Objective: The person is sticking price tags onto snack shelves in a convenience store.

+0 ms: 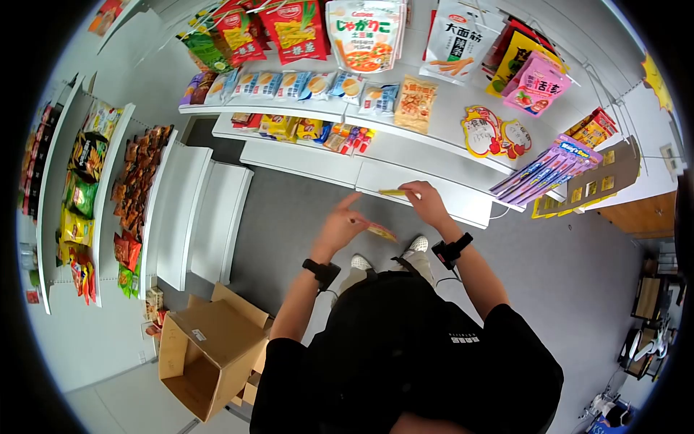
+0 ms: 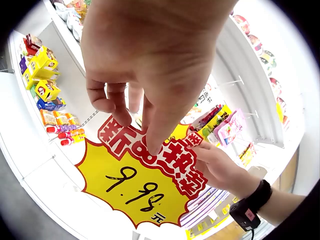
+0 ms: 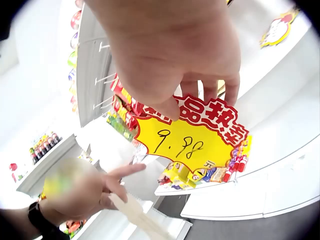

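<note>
My left hand (image 1: 340, 226) pinches a yellow price sign (image 2: 132, 187) by its top edge between thumb and fingers. That sign has a jagged red border, red lettering and a handwritten 9.98. A similar yellow price sign (image 3: 187, 142), also marked 9.98, is pinched at its upper edge by my right hand (image 1: 429, 205). Both hands are held out in front of the body, a short way apart, with the shelf beyond them. In the right wrist view the pale back of the left-hand sign (image 3: 135, 212) shows.
Ahead, a white shelf (image 1: 452, 141) carries small snack packs, two more price signs (image 1: 495, 132) and purple packs (image 1: 549, 166). Snack bags (image 1: 293, 29) hang above. Stepped shelves (image 1: 170, 217) with snacks stand at left. An open cardboard box (image 1: 217, 325) sits on the floor, lower left.
</note>
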A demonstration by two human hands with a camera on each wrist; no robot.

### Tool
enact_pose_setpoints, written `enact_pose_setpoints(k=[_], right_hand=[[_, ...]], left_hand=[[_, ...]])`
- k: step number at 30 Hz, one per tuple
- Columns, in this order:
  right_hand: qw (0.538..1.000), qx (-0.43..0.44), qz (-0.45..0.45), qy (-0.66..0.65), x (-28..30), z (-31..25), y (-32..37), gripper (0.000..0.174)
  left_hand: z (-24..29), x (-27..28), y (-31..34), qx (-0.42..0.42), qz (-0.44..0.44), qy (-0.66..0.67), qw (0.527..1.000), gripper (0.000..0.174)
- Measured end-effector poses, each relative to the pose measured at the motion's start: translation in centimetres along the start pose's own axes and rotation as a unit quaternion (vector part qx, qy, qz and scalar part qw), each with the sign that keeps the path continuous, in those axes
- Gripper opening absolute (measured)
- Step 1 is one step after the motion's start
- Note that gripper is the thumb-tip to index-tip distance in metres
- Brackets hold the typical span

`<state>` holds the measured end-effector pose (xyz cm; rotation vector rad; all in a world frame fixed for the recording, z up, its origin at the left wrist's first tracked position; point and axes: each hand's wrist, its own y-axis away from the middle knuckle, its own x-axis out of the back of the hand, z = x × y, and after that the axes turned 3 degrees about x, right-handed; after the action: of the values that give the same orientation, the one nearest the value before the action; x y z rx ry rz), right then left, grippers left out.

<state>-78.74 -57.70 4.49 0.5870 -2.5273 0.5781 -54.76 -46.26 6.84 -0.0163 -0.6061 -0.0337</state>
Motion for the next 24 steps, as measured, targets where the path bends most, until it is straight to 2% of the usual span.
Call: enact_pose_setpoints(k=[1, 2, 5, 11, 13, 14, 20, 24], right_hand=[[0.995, 0.072, -0.001, 0.067, -0.8, -1.3, 0.0, 0.020], [0.997, 0.037, -0.048, 0.039, -1.5, -2.2, 0.0, 0.027], [0.982, 0.104, -0.058, 0.148, -3.6, -4.9, 0.6, 0.032], [0.970, 0.159, -0.061, 0.174, -5.0, -8.4, 1.0, 0.038], [0.973, 0.167, -0.060, 0.149, -5.2, -8.8, 1.1, 0.035], [0.974, 0.172, -0.059, 0.136, -5.2, -9.0, 1.2, 0.033], [0.979, 0.157, -0.016, 0.127, -4.9, -8.8, 0.4, 0.020], [0.994, 0.087, -0.021, 0.055, -4.9, -9.3, 0.2, 0.021]], left_hand=[[0.1, 0.1, 0.6, -0.013, 0.008, -0.005, 1.000, 0.010], [0.2, 0.4, 1.2, -0.024, 0.014, -0.013, 1.000, 0.010], [0.5, 1.2, 2.5, -0.049, 0.039, -0.036, 0.997, 0.009], [0.0, 1.6, 4.2, -0.088, 0.119, -0.087, 0.985, 0.007], [-0.1, 1.6, 4.5, -0.099, 0.139, -0.124, 0.977, 0.007], [-0.2, 1.6, 4.7, -0.100, 0.151, -0.102, 0.978, 0.007], [-0.7, 1.8, 5.0, -0.074, 0.228, 0.000, 0.971, 0.009], [-0.7, 2.0, 5.1, -0.049, 0.247, 0.034, 0.967, 0.009]])
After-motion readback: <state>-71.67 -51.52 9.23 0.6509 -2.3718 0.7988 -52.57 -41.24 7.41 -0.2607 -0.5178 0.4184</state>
